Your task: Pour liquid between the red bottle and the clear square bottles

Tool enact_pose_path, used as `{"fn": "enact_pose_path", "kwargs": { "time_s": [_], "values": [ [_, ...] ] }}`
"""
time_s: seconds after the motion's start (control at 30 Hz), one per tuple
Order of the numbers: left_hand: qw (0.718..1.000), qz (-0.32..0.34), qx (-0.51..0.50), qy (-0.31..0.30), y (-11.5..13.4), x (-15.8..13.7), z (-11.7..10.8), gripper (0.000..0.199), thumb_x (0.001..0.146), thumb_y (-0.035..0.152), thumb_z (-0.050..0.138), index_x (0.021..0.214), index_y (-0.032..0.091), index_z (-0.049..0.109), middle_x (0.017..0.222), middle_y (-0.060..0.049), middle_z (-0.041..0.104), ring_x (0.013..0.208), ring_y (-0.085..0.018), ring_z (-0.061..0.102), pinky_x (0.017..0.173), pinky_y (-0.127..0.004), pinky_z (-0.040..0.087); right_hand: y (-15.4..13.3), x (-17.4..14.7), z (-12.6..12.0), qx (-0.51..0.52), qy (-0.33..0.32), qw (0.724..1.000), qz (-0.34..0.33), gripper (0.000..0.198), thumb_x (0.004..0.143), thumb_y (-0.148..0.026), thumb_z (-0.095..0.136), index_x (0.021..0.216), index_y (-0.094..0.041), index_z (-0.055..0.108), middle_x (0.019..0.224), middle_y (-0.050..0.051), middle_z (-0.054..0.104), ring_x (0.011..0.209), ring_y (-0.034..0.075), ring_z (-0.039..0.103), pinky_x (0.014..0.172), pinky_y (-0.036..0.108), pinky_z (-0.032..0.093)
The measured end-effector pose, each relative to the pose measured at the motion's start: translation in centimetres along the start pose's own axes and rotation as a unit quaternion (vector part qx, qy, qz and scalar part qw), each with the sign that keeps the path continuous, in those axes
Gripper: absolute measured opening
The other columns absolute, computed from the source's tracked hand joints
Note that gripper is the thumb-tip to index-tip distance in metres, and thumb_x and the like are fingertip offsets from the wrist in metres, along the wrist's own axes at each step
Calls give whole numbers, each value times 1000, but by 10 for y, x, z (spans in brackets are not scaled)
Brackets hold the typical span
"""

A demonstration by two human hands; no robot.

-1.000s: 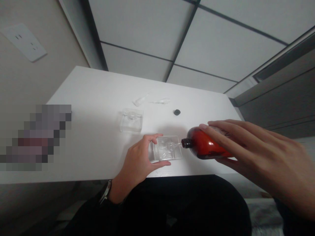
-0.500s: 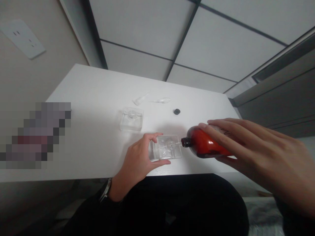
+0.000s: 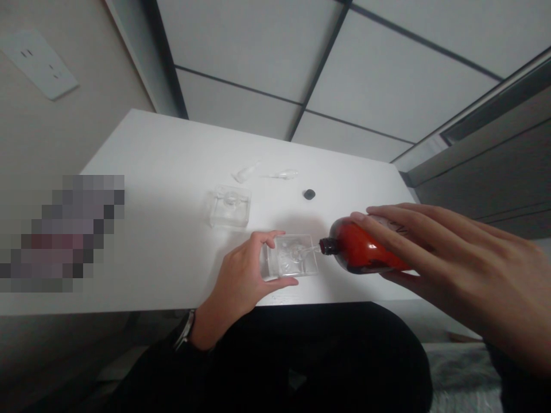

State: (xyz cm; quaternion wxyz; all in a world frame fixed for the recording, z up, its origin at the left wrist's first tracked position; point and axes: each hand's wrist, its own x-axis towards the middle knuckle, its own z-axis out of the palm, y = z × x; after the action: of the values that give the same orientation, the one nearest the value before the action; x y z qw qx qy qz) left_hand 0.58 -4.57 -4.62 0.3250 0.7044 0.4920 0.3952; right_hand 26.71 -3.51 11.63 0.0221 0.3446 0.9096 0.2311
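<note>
My left hand grips a clear square glass container by its sides, thumb along the near side and fingers on the far side. In my right hand is an amber bottle, tipped almost level with its uncapped black-looking neck pointing left. A thin clear stream runs from the bottle's mouth into the round middle of the container. Beyond my left hand stands a second clear square container of like shape. The palm side of my right hand is hidden.
A small dark cap lies behind the bottle. Two clear tapered pieces, one on the left and one on the right, lie farther back on the white table. A pixelated patch covers something at the left.
The bottle and my right hand have shifted slightly to the right, so the stream between mouth and container is a little longer. My left hand stays in place on the container.
</note>
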Motion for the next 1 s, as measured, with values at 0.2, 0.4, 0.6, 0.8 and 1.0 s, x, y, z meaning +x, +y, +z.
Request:
{"fn": "enact_pose_path", "kwargs": {
  "time_s": [0.2,0.4,0.6,0.8,1.0],
  "values": [
    [1000,4,6,-1,-2,-1,1,74,66,33,101,111,29,42,134,-10,75,115,-35,77,91,-51,62,2,-1,1,-18,17,1000,-16,44,107,-22,40,150,-18,50,125,15,74,107,35,74,64,43,60],
    [1000,12,8,4,-1,0,2,73,66,32,101,111,29,43,133,-9,75,115,-34,77,90,-48,63,2,-1,0,-16,1,1000,-7,48,105,-19,40,152,-21,47,129,14,73,110,36,73,67,44,60],
    [1000,8,11,1,-1,-1,0,71,67,34,100,111,28,45,134,-10,75,114,-34,77,90,-48,62,2,-1,-1,-16,1,1000,-7,49,103,-13,41,151,-21,47,128,14,73,108,36,73,65,43,60],
    [1000,16,4,6,-1,0,0,70,67,32,100,108,28,43,135,-11,75,116,-35,76,92,-50,62,2,-2,-4,-21,-5,1000,-4,50,103,-11,42,152,-22,47,129,13,73,108,35,73,64,42,60],
    [1000,20,9,7,-1,0,1,73,65,32,101,108,29,42,135,-10,75,117,-35,76,91,-52,63,1,0,-3,-25,2,1000,-16,54,99,-7,43,152,-20,47,129,14,73,108,36,72,63,43,59]
  ]
}}
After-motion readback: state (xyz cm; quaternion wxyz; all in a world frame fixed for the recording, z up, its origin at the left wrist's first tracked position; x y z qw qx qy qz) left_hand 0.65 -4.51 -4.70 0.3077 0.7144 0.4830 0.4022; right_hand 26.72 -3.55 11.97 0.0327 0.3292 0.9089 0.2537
